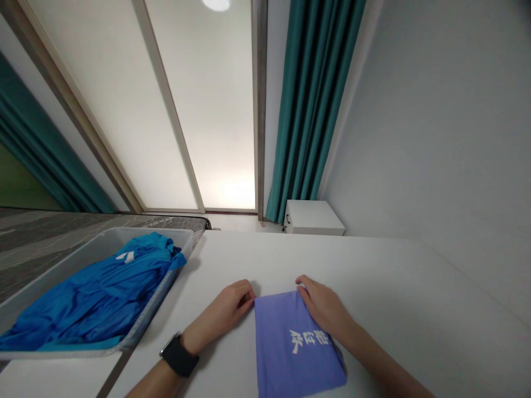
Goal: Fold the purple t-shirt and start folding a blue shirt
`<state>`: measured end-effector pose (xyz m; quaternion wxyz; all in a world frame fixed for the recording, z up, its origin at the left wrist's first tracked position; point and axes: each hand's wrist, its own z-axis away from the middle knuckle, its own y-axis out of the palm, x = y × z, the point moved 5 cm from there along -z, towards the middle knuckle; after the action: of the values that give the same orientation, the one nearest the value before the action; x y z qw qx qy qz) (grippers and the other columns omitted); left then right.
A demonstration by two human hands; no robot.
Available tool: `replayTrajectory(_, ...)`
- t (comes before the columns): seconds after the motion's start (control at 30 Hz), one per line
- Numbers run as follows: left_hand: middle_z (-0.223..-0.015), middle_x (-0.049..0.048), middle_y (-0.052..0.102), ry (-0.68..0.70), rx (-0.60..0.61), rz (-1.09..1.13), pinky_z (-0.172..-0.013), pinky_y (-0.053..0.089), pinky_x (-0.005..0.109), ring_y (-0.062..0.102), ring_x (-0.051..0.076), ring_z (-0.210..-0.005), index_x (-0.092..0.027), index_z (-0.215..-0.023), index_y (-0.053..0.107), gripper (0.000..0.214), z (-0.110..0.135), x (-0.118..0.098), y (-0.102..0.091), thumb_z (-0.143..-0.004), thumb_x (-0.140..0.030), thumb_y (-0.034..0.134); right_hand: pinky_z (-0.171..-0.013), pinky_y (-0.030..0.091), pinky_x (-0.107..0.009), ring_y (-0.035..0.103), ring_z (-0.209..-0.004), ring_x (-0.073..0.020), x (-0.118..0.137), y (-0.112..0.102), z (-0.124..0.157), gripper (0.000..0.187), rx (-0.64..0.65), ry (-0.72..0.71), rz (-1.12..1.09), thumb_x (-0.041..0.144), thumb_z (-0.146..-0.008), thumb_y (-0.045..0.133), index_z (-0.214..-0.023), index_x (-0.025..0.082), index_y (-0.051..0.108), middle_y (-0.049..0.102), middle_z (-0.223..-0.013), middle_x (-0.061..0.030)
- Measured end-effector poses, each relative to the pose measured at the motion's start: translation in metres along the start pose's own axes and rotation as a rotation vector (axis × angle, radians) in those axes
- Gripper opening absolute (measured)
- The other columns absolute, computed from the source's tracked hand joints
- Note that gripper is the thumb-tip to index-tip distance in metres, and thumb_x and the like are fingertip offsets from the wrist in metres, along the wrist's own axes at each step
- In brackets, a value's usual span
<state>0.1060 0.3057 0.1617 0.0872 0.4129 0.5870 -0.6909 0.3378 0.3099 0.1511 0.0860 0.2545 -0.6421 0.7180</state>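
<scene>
Cloth (290, 345) under right hand (326, 307), perhaps left hand (226, 312)

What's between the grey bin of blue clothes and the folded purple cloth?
Head view: only the left hand, fingers at the purple cloth near its left corner, and bare white table. Nothing else lies between the cloth and the grey bin.

From my feed, the white table (394, 287) carries a folded purple cloth (286, 348) with white lettering, lying flat near the front edge. A grey bin (53, 273) of blue clothing (95, 298) sits at its left; whether on this same top I can't tell
</scene>
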Motion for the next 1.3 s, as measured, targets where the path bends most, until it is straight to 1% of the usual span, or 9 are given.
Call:
replayTrajectory(0.13,-0.081,0.0020,0.061,0.037,-0.008,-0.002,-0.062,0.039,0.024,0.053,0.014,-0.069,-0.018,-0.082,0.060,0.016,0.001,0.001,-0.002,-0.090,-0.022,0.047,-0.086,0.044,-0.031,0.066,-0.096,-0.0201,-0.009,-0.002,0.000,0.029,-0.013,-0.006,-0.121,0.028,-0.097,0.034,-0.112,0.022,0.058,0.071,-0.103,-0.0063)
replayTrajectory(0.23,-0.080,0.0008,0.060,0.030,0.008,0.004,-0.061,0.039,0.023,0.052,0.013,-0.065,-0.018,-0.087,0.062,0.014,0.002,-0.001,-0.003,-0.090,-0.022,0.049,-0.087,0.043,-0.032,0.066,-0.098,-0.0201,-0.010,-0.002,0.001,0.028,-0.016,-0.018,-0.136,0.026,-0.095,0.035,-0.110,0.022,0.059,0.071,-0.106,-0.0063)
replayTrajectory(0.33,-0.082,0.0008,0.060,0.041,0.019,-0.012,-0.061,0.039,0.023,0.053,0.013,-0.066,-0.019,-0.089,0.063,0.014,0.001,-0.004,-0.003,-0.089,-0.021,0.050,-0.088,0.043,-0.032,0.065,-0.100,-0.0204,-0.007,0.000,0.002,0.029,-0.019,-0.029,-0.111,0.026,-0.096,0.035,-0.108,0.022,0.061,0.071,-0.109,-0.0070)
replayTrajectory(0.5,-0.085,0.0030,0.061,0.067,0.029,-0.048,-0.066,0.042,0.025,0.056,0.015,-0.074,-0.019,-0.085,0.063,0.019,0.000,-0.006,0.002,-0.091,-0.020,0.045,-0.089,0.043,-0.032,0.065,-0.099,-0.0205,-0.004,-0.001,0.004,0.026,-0.052,-0.020,-0.067,0.027,-0.095,0.039,-0.108,0.022,0.062,0.071,-0.107,-0.0066)
replayTrajectory(0.67,-0.084,0.0036,0.063,0.056,0.012,-0.076,-0.069,0.044,0.026,0.058,0.017,-0.076,-0.020,-0.084,0.059,0.017,-0.001,-0.003,0.003,-0.092,-0.021,0.044,-0.085,0.044,-0.030,0.066,-0.094,-0.0205,0.002,-0.004,0.005,0.025,-0.027,0.002,0.022,0.029,-0.095,0.042,-0.094,0.022,0.065,0.072,-0.098,-0.0069)
replayTrajectory(0.8,-0.086,0.0036,0.063,0.069,0.005,-0.078,-0.071,0.044,0.026,0.059,0.017,-0.078,-0.020,-0.086,0.059,0.017,0.000,0.000,0.004,-0.093,-0.021,0.043,-0.085,0.044,-0.031,0.066,-0.094,-0.0221,0.006,-0.006,0.005,0.024,-0.035,0.019,0.067,0.029,-0.094,0.044,-0.094,0.022,0.067,0.073,-0.098,-0.0080)
replayTrajectory(0.93,-0.087,0.0038,0.063,0.072,0.001,-0.084,-0.072,0.044,0.027,0.059,0.017,-0.078,-0.020,-0.086,0.058,0.017,0.000,0.002,0.003,-0.094,-0.021,0.043,-0.086,0.043,-0.031,0.066,-0.094,-0.0222,0.004,-0.004,0.004,0.024,-0.042,0.017,0.060,0.029,-0.094,0.045,-0.093,0.021,0.068,0.073,-0.097,-0.0082)
replayTrajectory(1.17,-0.087,0.0045,0.062,0.056,-0.026,-0.101,-0.072,0.045,0.027,0.059,0.017,-0.077,-0.020,-0.085,0.058,0.017,0.000,-0.003,0.003,-0.093,-0.018,0.043,-0.082,0.043,-0.029,0.066,-0.092,-0.0211,0.002,-0.004,0.004,0.026,-0.025,0.044,0.107,0.027,-0.097,0.041,-0.091,0.020,0.065,0.072,-0.095,-0.0078)
replayTrajectory(1.3,-0.089,0.0054,0.062,0.051,-0.036,-0.125,-0.071,0.046,0.027,0.060,0.017,-0.078,-0.019,-0.086,0.059,0.017,-0.002,0.000,0.005,-0.092,-0.017,0.044,-0.080,0.043,-0.028,0.066,-0.090,-0.0200,0.006,-0.003,0.004,0.023,-0.023,0.054,0.150,0.026,-0.098,0.041,-0.092,0.021,0.063,0.071,-0.096,-0.0072)
